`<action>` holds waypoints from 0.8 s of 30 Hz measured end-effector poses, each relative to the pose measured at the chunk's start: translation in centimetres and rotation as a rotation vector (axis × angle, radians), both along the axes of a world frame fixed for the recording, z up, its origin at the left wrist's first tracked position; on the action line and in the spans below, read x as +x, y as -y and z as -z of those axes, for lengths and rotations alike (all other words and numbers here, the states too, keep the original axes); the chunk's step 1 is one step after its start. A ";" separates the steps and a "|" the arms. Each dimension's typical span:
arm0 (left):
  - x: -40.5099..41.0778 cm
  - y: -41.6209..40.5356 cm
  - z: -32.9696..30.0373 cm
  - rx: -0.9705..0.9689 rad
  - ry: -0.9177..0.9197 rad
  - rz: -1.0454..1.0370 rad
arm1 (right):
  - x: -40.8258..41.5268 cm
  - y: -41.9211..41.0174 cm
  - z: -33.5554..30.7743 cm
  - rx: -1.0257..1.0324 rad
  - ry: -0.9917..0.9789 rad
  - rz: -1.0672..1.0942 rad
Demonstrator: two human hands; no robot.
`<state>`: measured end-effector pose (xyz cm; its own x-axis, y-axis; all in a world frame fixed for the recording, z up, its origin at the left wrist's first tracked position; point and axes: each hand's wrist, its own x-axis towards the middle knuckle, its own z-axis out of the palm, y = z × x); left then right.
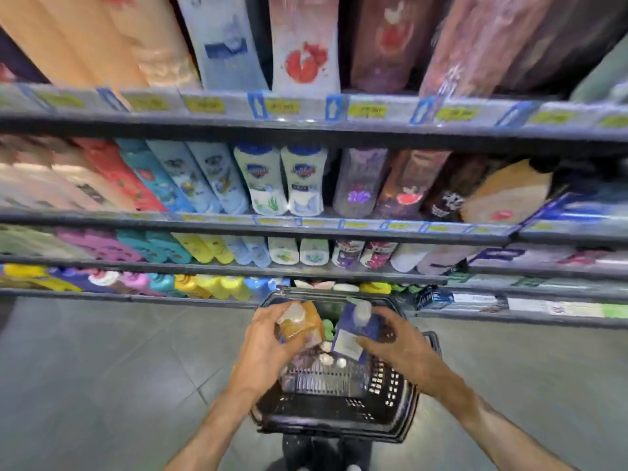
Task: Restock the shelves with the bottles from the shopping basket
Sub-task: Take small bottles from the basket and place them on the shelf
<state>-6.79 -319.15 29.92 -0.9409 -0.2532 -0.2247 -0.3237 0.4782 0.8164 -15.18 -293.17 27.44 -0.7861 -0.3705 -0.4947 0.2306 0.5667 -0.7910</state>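
grey tiled floor (102, 368) under stocked shelves (306, 229) and black basket (339, 419).

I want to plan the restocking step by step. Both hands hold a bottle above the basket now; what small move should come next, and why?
Probably lift both bottles clear of the black basket toward the shelves. The left hand already grips the orange bottle, the right hand the dark blue bottle, and both bottles hang just over the bottles left inside.

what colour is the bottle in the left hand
Amber orange with a pale whitish cap: the bottle gripped by the left hand above the basket, seen in the head view.
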 end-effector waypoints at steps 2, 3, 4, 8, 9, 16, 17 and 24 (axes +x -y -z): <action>-0.6 0.2 -3.1 -0.026 -0.007 0.020 | -1.0 -0.3 -3.6 -0.015 -0.024 -0.029; -0.9 0.3 -5.5 -0.037 -0.025 0.036 | -1.4 -0.6 -6.5 -0.012 -0.048 -0.038; -1.1 0.4 -7.7 -0.048 -0.045 0.050 | -1.7 -0.9 -9.0 -0.008 -0.083 -0.040; -2.4 0.8 -15.8 -0.059 -0.150 0.110 | -2.7 -1.5 -18.6 -0.053 -0.153 -0.026; -2.9 1.0 -17.6 -0.055 -0.175 0.120 | -2.9 -1.7 -20.9 -0.072 -0.155 -0.026; -5.7 0.9 -30.1 -0.110 -0.376 0.224 | -4.8 -2.0 -32.9 -0.075 -0.325 -0.046; -6.1 0.9 -31.6 -0.132 -0.392 0.240 | -5.0 -1.9 -34.6 -0.077 -0.340 -0.036; -9.0 -0.4 -40.3 -0.222 -0.572 0.371 | -5.9 -3.5 -45.2 -0.084 -0.575 -0.071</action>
<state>-15.78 -318.79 70.19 -0.9289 0.1237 0.3491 0.3420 0.6481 0.6804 -21.12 -289.63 72.67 -0.8916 -0.4513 0.0377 -0.2853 0.4952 -0.8206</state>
